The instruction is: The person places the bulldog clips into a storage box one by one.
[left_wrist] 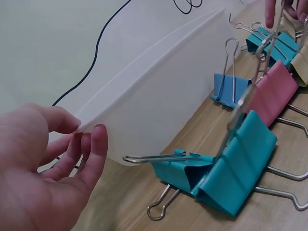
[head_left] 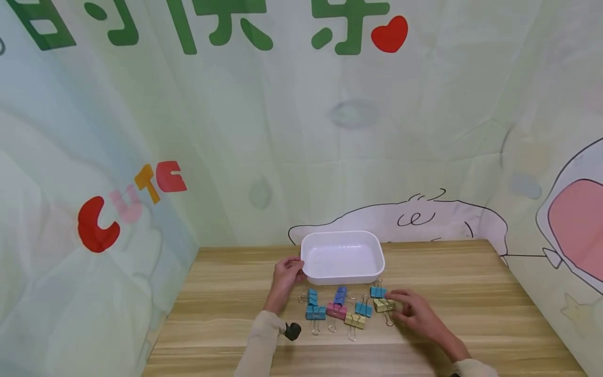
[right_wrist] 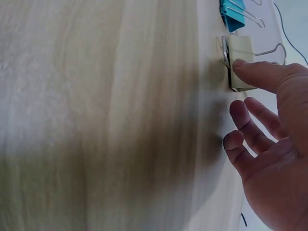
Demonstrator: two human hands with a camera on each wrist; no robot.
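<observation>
1. The left hand [head_left: 285, 277] is bent around the left side of the white bin [head_left: 344, 281], pinching the rim near its front corner. A light hold there should be enough to steady the bin; squeezing or leaning on the rim could tip or drag it.
2. The right hand [head_left: 416, 313] is loosely open. One fingertip rests on a yellow clip [head_left: 384, 306]; the other fingers are slightly bent and seem to have hold of nothing.
3. That yellow clip lies on the counter [head_left: 226, 314], right at the right hand's fingertips. The bin is ahead of the right hand and off to its left.
4. For a firm grip, it would be best to set a second fingertip against the opposite face and take the coloured body rather than the wire handles, which may swivel.
5. A turquoise clip [head_left: 378, 292] sits just beyond the yellow one, close to the right hand's fingers. Raising the yellow clip straight up would lessen the chance of snagging its neighbour's wires.
6. Between the hands lie more clips, among them a pink clip [head_left: 336, 311] and a teal clip [head_left: 315, 313]. Carrying a clip above them, rather than sweeping across, should leave them undisturbed.
</observation>
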